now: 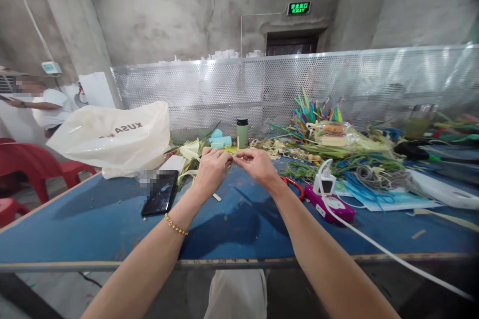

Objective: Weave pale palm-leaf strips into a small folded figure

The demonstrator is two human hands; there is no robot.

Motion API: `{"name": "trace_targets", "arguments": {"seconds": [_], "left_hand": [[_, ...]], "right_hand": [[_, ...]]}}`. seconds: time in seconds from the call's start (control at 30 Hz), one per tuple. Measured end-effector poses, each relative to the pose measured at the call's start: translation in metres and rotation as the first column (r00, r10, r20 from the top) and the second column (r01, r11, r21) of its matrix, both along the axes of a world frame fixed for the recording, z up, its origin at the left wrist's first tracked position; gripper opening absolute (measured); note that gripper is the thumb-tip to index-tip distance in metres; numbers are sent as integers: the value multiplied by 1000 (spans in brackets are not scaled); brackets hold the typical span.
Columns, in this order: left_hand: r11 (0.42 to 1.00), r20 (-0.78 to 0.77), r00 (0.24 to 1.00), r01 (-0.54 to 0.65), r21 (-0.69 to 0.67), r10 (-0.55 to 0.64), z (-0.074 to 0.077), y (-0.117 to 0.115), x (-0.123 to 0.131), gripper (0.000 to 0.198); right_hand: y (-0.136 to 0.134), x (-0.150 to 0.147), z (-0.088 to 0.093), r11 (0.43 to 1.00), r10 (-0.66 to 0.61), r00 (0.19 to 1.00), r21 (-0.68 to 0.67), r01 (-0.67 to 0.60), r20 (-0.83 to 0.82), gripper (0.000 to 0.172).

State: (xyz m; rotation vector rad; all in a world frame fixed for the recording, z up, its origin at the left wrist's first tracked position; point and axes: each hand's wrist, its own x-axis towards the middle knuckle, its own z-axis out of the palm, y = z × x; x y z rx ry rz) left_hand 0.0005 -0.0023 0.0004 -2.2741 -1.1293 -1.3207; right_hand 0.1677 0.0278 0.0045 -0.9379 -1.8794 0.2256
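My left hand (212, 165) and my right hand (257, 163) meet above the blue table, their fingertips pinched together. A narrow pale-yellow strip (238, 143) stands up between them; it looks like plant fibre or husk, and its lower part is hidden by the fingers. Pale green husks (189, 152) lie just left of my left hand. Behind the hands stands a green bottle with a dark lid (242, 133), beside light-blue rolls (220, 140). A red-handled tool (295, 187) rests by my right wrist, and a short pale scrap (217, 197) lies below the left hand.
A black phone (160, 193) and a large white plastic bag (112, 134) are on the left. To the right sit a purple power strip (331, 204) with a white charger and cable, coiled cords (370, 177), and colourful stems (318, 114). A perforated metal screen (194, 94) borders the back.
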Motion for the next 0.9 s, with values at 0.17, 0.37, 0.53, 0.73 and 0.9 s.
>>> {"name": "trace_targets", "arguments": {"seconds": [0.17, 0.37, 0.53, 0.73, 0.9], "left_hand": [[962, 356, 929, 183, -203, -102, -3, 1, 3, 6], [764, 759, 635, 561, -321, -147, -2, 3, 2, 11], [631, 884, 454, 720, -290, -112, 1, 2, 2, 13], [435, 953, 297, 867, -242, -61, 1, 4, -4, 27], [312, 955, 286, 917, -249, -77, -1, 7, -10, 32]], "right_hand": [[-1, 0, 0, 998, 58, 998, 1, -58, -10, 17], [-10, -3, 2, 943, 165, 960, -247, -221, -227, 24], [-19, -5, 8, 889, 178, 903, -330, -319, -391, 26], [-25, -3, 12, 856, 251, 873, -324, -402, -419, 25], [-24, 0, 11, 808, 335, 841, -329, -488, -426, 22]]}}
